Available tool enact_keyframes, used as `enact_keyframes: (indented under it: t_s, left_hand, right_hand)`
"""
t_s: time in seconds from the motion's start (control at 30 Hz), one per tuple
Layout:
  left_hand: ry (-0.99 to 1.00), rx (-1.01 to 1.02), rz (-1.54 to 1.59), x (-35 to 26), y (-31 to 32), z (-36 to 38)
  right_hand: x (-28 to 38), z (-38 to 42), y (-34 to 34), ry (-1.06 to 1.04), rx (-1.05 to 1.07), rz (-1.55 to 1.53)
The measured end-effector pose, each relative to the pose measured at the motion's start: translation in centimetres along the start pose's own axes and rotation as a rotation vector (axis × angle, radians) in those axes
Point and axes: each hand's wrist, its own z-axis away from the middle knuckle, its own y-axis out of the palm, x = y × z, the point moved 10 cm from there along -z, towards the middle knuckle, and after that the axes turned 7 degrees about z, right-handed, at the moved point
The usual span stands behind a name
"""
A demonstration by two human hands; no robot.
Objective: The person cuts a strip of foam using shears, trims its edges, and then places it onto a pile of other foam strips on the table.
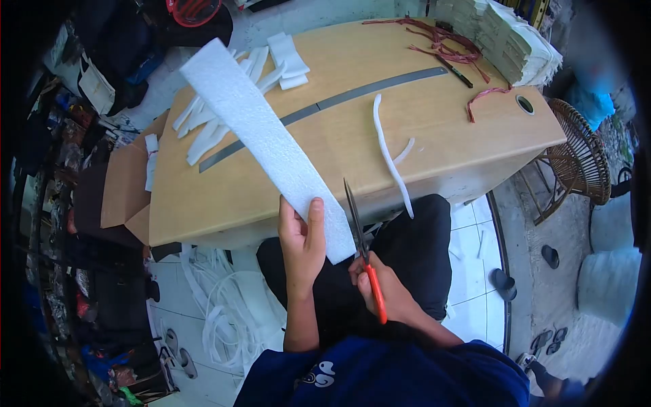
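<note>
A broad strip of white foam [261, 139] slants up and away over the table, its near end held in my left hand [303, 245] with the thumb on top. My right hand [390, 288] grips scissors [362, 245] by their orange handles. The dark blades point away from me, just right of the foam's near end. On the table [325, 166], a thin white foam offcut [388, 152] hangs over the near edge, with a shorter sliver [406, 150] beside it. Behind the foam strip lies a long metal ruler [359, 96].
Cut foam strips [209, 139] are heaped at the table's left. Red string [444, 44], a black pen [456, 72] and a white stack [498, 41] occupy the far right. A cardboard box [125, 186] stands left, a wicker chair [580, 152] right. Tangled white strips [227, 312] cover the floor.
</note>
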Motion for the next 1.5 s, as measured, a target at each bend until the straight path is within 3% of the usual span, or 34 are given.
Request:
enact_keyframes:
  t_s: [0.1, 1.13, 1.3, 1.5]
  left_hand:
    - [0.016, 0.045, 0.007, 0.1, 0.4, -0.2]
    - [0.029, 0.022, -0.067, -0.5, 0.4, -0.2]
    - [0.005, 0.052, -0.031, -0.2, 1.1, 0.0]
    - [-0.041, 0.086, 0.014, 0.7, 1.2, 0.1]
  right_hand:
    - [0.0, 0.3, 0.6, 0.068, 0.086, 0.012]
    - [0.1, -0.3, -0.9, 0.123, 0.035, 0.211]
    - [-1.5, 0.0, -0.6, 0.248, -0.006, -0.010]
    - [-1.4, -0.3, -1.7, 0.119, -0.086, -0.118]
